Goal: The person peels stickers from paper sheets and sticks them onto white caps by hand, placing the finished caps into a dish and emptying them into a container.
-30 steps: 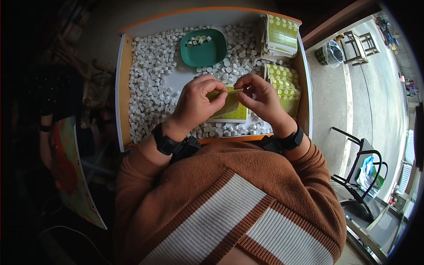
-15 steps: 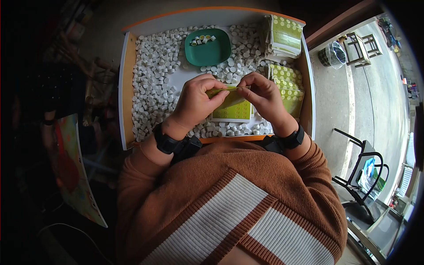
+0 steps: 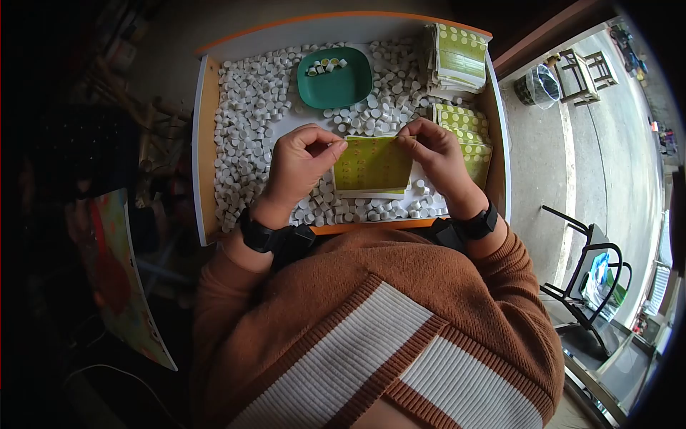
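Left hand: mine (image 3: pixel 300 166), thumb and forefinger pinched together on the far left corner of the green sheet (image 3: pixel 373 163).
Right hand: mine (image 3: pixel 437 156), thumb and forefinger closed on the same sheet near its far right corner.
Green sheet: spread between my two hands over the near middle of the tray, its face marked with rows of small print; pale edges of other sheets (image 3: pixel 371 194) show just past its near side.
Tray: white-walled, its far rim (image 3: pixel 343 14) orange, an orange strip along the near side too.
White caps: small round pieces (image 3: pixel 246 132) strewn thickly on the left, more on the far side and along the near edge.
Green dish: set among the caps beyond my hands (image 3: pixel 329 94), with a few small pieces (image 3: pixel 326 66) at its far side, some showing yellow-green faces.
Sheet stacks: one in the far right corner (image 3: pixel 459 58), another (image 3: pixel 464 136) nearer, just beside my right hand; both green with pale dots.
Wrists: a black band on my left (image 3: pixel 259 232) and another on my right (image 3: pixel 480 223).
Floor, right: a bin (image 3: pixel 537 87) beside wooden stools, a black-framed chair (image 3: pixel 587 268) nearer.
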### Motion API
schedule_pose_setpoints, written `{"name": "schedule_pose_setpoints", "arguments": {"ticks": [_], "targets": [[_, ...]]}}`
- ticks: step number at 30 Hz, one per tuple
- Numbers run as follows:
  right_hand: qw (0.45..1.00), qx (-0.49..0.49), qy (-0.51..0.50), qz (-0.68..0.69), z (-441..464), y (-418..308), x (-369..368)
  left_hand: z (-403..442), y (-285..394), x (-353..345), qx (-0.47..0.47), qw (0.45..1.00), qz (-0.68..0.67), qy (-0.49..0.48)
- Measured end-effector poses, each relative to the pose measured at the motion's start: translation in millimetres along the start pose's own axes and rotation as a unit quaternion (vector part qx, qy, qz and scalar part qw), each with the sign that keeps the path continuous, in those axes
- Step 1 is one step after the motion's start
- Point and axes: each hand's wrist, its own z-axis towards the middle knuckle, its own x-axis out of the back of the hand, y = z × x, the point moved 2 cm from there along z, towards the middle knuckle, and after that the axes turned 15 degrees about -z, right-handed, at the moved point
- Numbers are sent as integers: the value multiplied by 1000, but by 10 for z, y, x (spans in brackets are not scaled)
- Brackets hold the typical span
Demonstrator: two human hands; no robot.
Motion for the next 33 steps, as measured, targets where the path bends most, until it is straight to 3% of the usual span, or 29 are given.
{"name": "schedule_pose_setpoints", "arguments": {"ticks": [4, 5, 6, 7, 8, 11, 16, 18, 26, 33], "targets": [[998, -44, 42, -30, 30, 256, 62, -1, -288, -14, 46, 995, -78, 46], [969, 42, 99, -223, 42, 232, 61, 14, -390, -26, 56, 997, -25, 44], [893, 126, 151, -406, 45, 203, 33, 30, -493, -38, 66, 997, 27, 43], [773, 204, 195, -569, 34, 178, -19, 42, -573, -50, 76, 993, 78, 42], [772, 205, 194, -570, 37, 191, -77, 56, -645, -58, 75, 993, 77, 42], [893, 172, 59, -412, 57, 270, -334, 92, -759, -80, 110, 983, 140, 45], [873, 190, 25, -449, 157, 315, -479, 79, -679, 173, 77, 981, 178, 30], [874, 160, 15, -458, 181, 298, -486, 86, -445, 407, -72, 938, 333, 65], [858, 151, 4, -491, 205, 289, -540, -15, -353, 623, -9, 873, 488, 6], [838, 185, 33, -512, 187, 292, -547, -17, -433, 646, -18, 839, 543, -16]]}}
